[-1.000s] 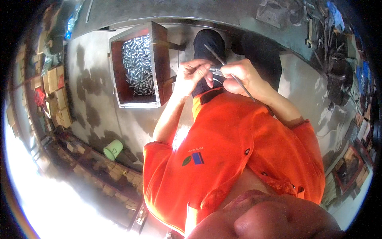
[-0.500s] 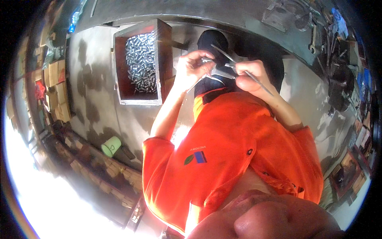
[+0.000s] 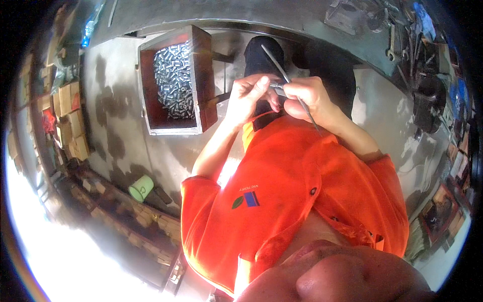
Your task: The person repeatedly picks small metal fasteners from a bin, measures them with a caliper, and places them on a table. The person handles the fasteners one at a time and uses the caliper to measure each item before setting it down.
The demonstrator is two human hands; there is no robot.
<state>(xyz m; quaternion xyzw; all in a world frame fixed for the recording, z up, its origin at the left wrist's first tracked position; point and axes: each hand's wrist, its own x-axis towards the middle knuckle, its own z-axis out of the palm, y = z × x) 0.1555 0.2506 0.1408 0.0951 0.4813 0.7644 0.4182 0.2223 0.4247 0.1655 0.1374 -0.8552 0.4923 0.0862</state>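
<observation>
My left hand (image 3: 247, 98) is closed, thumb against fingers, at the near end of a small silver metal part (image 3: 277, 88) between my hands. The part is mostly covered, so its exact kind is unclear. My right hand (image 3: 313, 96) is closed around a long thin grey metal rod (image 3: 274, 61), which slants from upper left to lower right through the fist. Its fingertips also meet the silver part's right end. Both hands are close together in front of my orange shirt (image 3: 297, 171), above my dark-clothed legs.
Left of my hands stands a wooden box (image 3: 205, 75) holding many short silver metal pieces (image 3: 173, 80). A pale green cup (image 3: 141, 188) lies tipped on the floor. Past my knees runs a dark bench (image 3: 251, 12), with a wrench (image 3: 391, 48) at its right. Small cartons (image 3: 70, 113) sit far left.
My hands have come closer together, the right one moving left with the rod. The silver part between them is now more covered, and the ribbed grey surface seen earlier no longer shows.
</observation>
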